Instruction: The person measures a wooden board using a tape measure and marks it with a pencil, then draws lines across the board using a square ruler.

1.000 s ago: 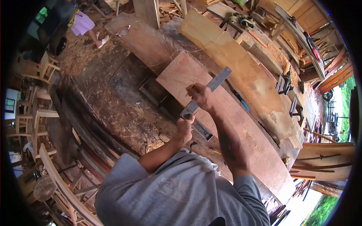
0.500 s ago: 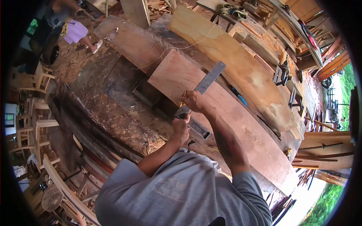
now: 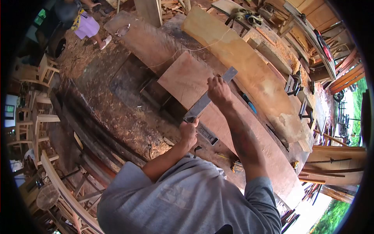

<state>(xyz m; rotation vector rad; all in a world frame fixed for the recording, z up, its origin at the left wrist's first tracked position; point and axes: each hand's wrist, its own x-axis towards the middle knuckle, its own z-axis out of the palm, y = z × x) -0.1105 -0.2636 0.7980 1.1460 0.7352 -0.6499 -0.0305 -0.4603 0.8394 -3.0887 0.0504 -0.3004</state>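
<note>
A wide reddish wooden board (image 3: 255, 144) lies slantwise in front of me. Across it rests the long metal blade of a carpenter's square (image 3: 200, 105), its thicker arm angled along the board's near edge. My left hand (image 3: 189, 132) grips the square at its corner, by that near edge. Further up, my right hand (image 3: 219, 91) is closed beside the blade, close to its far end. The right fingers are pinched together, and what they hold is too small and hidden to name.
Beyond the board lie a blue-handled tool (image 3: 249, 103) and a paler long plank (image 3: 249, 74). Clamps (image 3: 306, 109) stand at the right. A yellow tape measure (image 3: 237, 167) is near my right forearm. Another person (image 3: 83, 25) stands at upper left, near wooden chairs (image 3: 47, 70).
My right hand has moved away from me along the square's blade, from near its corner toward the far end. My left hand still holds the corner. The tape measure has come into view.
</note>
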